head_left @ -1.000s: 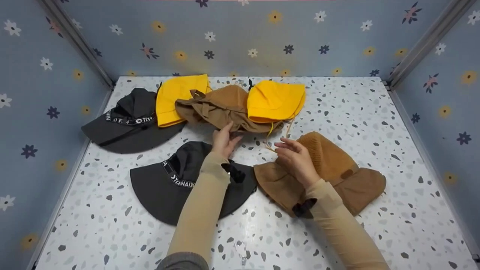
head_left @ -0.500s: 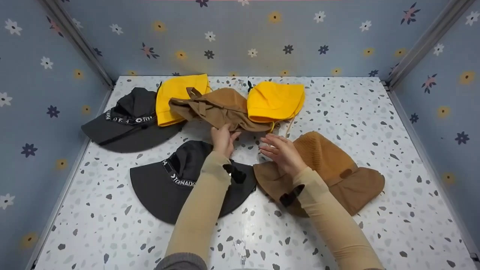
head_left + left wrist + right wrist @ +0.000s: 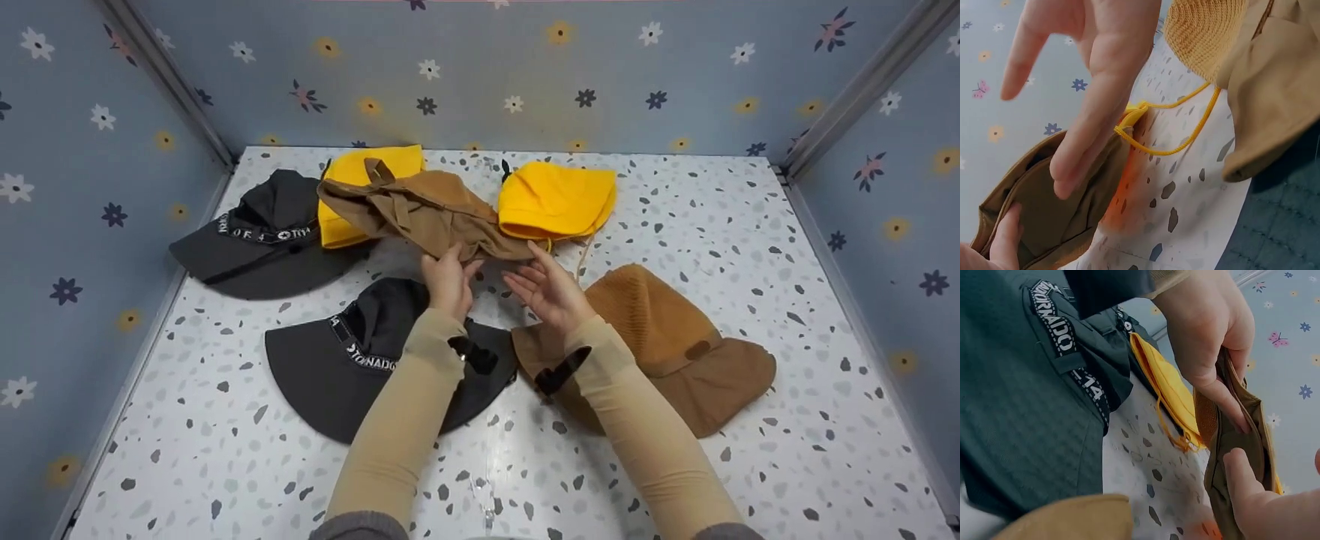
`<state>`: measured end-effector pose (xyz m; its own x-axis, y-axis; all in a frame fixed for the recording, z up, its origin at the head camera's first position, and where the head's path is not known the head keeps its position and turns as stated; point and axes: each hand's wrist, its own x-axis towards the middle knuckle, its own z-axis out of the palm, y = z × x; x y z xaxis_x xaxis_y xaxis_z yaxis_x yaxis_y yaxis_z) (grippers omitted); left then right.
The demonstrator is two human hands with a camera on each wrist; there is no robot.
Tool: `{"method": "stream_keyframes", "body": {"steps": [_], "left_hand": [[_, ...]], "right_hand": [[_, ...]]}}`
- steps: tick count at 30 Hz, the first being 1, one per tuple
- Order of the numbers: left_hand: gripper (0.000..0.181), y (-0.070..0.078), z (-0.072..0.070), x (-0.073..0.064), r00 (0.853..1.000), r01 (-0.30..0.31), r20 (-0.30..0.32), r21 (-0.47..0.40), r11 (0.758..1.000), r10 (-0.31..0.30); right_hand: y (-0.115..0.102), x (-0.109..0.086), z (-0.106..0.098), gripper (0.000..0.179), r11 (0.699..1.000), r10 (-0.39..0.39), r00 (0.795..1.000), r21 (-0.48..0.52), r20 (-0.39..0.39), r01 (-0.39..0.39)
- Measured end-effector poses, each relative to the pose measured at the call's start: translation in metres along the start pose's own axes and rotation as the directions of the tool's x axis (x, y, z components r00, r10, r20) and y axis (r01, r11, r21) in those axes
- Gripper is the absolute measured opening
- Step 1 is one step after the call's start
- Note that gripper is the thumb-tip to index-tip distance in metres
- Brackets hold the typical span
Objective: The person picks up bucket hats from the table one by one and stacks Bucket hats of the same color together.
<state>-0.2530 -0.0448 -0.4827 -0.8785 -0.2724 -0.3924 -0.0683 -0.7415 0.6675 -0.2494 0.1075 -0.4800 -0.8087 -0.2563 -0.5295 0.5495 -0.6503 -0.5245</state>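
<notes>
My left hand (image 3: 450, 283) pinches the near edge of a brown bucket hat (image 3: 427, 217), whose far left side is tipped up over a yellow hat. In the right wrist view, the left hand (image 3: 1207, 332) has fingers inside the hat's opening. My right hand (image 3: 551, 289) is at the hat's right edge, its fingers mostly straight; one fingertip appears to touch the brim. The left wrist view shows the right hand (image 3: 1100, 84) with spread fingers over the hat's opening (image 3: 1055, 197).
Around them lie a yellow hat (image 3: 555, 199) with a cord, another yellow hat (image 3: 345, 165), a black wide-brimmed hat (image 3: 262, 262) at far left, a second black hat (image 3: 322, 382) in front, and a brown corduroy hat (image 3: 652, 322) at right. Patterned walls (image 3: 480, 75) enclose the speckled table (image 3: 750, 465).
The left hand has drawn the brown hat left, and its far side has risen over the left yellow hat. My right hand has moved left and forward to the hat's right edge.
</notes>
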Motion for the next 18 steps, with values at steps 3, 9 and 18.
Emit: {"method": "stream_keyframes", "body": {"steps": [3, 9, 18], "left_hand": [[0.054, -0.001, -0.001, -0.004, 1.0, -0.006, -0.003, -0.036, 0.999, 0.006], [0.047, -0.007, -0.003, -0.016, 1.0, 0.002, -0.01, -0.1, 0.995, -0.003], [0.049, -0.011, -0.004, -0.027, 1.0, 0.0, -0.007, -0.099, 0.995, 0.0]], "right_hand": [[-0.001, 0.003, 0.005, 0.069, 1.0, 0.004, 1.0, 0.031, -0.015, -0.004], [0.001, 0.007, 0.008, 0.06, 0.995, -0.002, 1.0, 0.097, 0.0, 0.002], [0.005, 0.009, 0.01, 0.054, 0.981, -0.029, 0.999, 0.193, -0.015, 0.031]]}}
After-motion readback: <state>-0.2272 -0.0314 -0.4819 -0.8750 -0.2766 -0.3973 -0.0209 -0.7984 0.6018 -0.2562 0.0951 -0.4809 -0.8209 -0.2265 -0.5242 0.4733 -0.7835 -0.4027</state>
